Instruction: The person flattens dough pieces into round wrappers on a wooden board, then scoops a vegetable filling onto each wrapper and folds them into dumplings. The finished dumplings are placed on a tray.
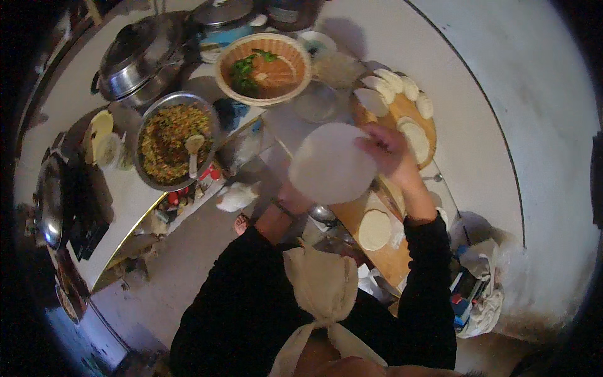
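Note:
A thin round dough sheet (333, 163) is held up in front of me, slightly blurred. My right hand (384, 147) grips its right edge. My left hand (296, 195) is at its lower left edge, partly hidden behind the sheet, with its fingers not visible. On the wooden board to the right lies a flat dough round (375, 229). Filled or folded dough pieces (388, 84) and another dough round (414, 136) rest on a round wooden board (400, 107). At the left, a steel bowl (212, 141) holds chopped vegetable filling with a pale spoon (193, 150) in it.
A woven basket (264, 100) with green leaves stands beyond the dough sheet. Lidded steel pots (136, 66) stand at the far left, and a wok (51, 202) sits at the left edge. Plastic bags (487, 306) lie low on the right.

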`<action>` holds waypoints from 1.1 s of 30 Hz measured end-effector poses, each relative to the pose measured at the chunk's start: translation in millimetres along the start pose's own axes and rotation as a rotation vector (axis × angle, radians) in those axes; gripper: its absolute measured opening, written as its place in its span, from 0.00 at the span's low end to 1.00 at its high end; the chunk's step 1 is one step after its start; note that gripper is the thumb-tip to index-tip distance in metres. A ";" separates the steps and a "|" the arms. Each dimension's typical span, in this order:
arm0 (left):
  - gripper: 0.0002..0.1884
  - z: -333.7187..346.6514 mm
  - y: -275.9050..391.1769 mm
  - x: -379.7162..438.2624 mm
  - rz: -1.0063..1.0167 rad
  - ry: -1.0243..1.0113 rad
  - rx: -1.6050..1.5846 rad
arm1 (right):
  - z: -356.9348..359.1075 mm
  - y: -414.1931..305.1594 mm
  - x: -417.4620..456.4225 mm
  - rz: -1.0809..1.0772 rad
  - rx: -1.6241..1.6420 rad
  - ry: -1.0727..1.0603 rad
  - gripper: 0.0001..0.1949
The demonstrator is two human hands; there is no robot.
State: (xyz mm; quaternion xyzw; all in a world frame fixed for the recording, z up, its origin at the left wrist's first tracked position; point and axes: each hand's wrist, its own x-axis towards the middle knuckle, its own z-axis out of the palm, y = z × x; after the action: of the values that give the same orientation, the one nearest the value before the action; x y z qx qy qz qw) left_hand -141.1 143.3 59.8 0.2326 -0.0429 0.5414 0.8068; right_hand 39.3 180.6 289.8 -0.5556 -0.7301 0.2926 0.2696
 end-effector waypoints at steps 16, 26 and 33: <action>0.36 12.8 248.7 -210.4 0.535 0.775 0.315 | 323.4 -85.2 66.8 -0.419 -0.608 -0.567 0.18; 0.33 -21.3 289.0 -245.1 0.733 0.848 0.168 | 374.5 -43.1 109.4 -0.640 -0.713 -0.308 0.11; 0.32 -15.6 285.5 -211.5 0.780 0.669 -0.124 | 378.9 -19.2 180.7 -0.542 -0.893 -0.227 0.11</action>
State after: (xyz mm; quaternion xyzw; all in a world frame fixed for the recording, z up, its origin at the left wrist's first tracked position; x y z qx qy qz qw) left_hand -485.8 56.6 71.9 -0.0347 0.1020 0.8433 0.5266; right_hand -288.5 303.2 57.2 -0.3725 -0.9255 -0.0685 -0.0077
